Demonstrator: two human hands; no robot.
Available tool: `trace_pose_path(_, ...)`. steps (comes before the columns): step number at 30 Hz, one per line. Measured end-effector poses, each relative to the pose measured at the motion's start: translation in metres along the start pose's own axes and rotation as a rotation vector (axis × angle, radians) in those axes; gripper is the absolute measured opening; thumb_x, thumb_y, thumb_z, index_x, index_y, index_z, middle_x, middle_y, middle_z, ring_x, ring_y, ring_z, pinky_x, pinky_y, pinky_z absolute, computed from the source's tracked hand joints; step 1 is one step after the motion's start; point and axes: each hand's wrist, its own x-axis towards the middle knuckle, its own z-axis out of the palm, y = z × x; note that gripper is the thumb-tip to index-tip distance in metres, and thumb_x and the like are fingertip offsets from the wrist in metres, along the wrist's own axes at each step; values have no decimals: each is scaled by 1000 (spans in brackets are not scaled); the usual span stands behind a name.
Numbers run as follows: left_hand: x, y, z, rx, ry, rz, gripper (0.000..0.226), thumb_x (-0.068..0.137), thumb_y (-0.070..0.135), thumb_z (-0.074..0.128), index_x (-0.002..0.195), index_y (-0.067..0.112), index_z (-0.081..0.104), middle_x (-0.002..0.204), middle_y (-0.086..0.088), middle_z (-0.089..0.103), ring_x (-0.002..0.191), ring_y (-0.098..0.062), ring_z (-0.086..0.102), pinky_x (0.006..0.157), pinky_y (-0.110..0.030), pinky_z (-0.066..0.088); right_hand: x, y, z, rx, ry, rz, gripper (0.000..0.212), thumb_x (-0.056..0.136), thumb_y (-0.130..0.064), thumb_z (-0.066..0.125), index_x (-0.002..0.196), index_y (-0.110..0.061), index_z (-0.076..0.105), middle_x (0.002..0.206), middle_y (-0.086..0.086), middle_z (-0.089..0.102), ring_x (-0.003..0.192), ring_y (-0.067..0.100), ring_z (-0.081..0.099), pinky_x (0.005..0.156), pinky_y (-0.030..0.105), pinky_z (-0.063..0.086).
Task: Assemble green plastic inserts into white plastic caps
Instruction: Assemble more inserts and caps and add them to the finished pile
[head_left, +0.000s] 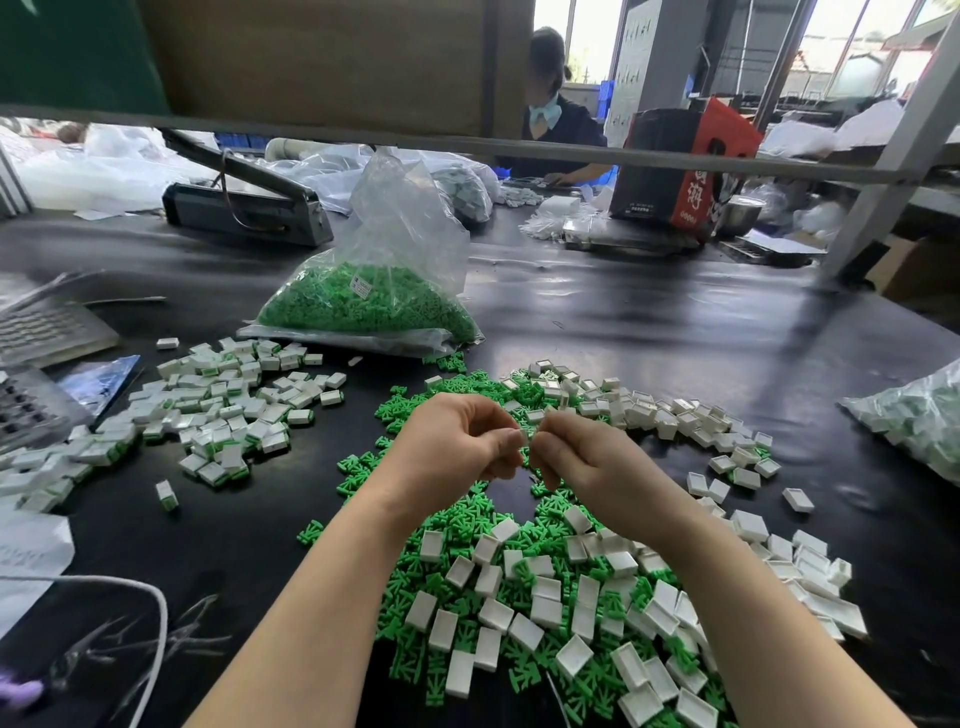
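Loose green inserts (470, 519) and white caps (644, 592) heaped together on table

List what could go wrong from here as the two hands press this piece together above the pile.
1. The piece, pinched between the left hand and right hand, is mostly hidden; it could slip into the loose mix of green inserts and white caps below.
2. The finished pile lies close by, so unfinished caps could stray into it.

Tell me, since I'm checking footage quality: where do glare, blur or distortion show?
Head view: window glare streaks the black table; wide-angle bending curves the shelf bar; the small piece pinched between left hand and right hand is too blurred to identify.
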Motion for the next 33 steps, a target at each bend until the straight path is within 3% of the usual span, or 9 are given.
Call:
trace_pose_path(5, 1, -1, 0, 70, -5, 43, 16, 91, 6, 66, 78, 14, 69, 66, -2, 72, 58, -9, 66, 56, -18, 50, 0, 0, 1, 0, -22, 11, 36, 101, -20, 50, 67, -29, 50, 59, -11, 55, 53, 1, 47, 56, 20, 37)
trace_pose_path(10, 1, -3, -2, 174, -14, 83, 18, 90, 9, 68, 76, 20, 70, 64, 1, 71, 59, -11, 66, 66, -30, 59, 0, 2, 1, 69, -74, 6, 34, 101, -17, 51, 67, -23, 49, 56, -19, 52, 54, 2, 40, 57, 24, 34)
trace_pose_path(18, -1, -2, -4, 214, -44, 116, 23, 89, 6, 67, 73, 23, 69, 60, 5, 68, 57, -8, 65, 59, -19, 52, -1, 3, 0, 12, -87, -61, 34, 98, -15, 54, 65, -22, 49, 57, -16, 48, 56, 4, 41, 56, 22, 32)
trace_pose_path(28, -2, -2, -7, 207, -97, 125, 19, 89, 6, 68, 76, 20, 70, 59, 6, 67, 57, -6, 63, 58, -17, 50, -4, -3, -5, -38, -136, -69, 31, 97, -13, 54, 67, -21, 52, 61, -8, 47, 58, 8, 42, 58, 31, 35)
trace_pose_path(33, -3, -4, -4, 278, -95, 147, 19, 89, 8, 68, 78, 23, 71, 61, 7, 69, 58, -5, 65, 57, -16, 50, -5, -3, -4, -56, -157, -43, 27, 97, -14, 55, 71, -15, 55, 61, -9, 48, 56, 6, 41, 57, 28, 34)
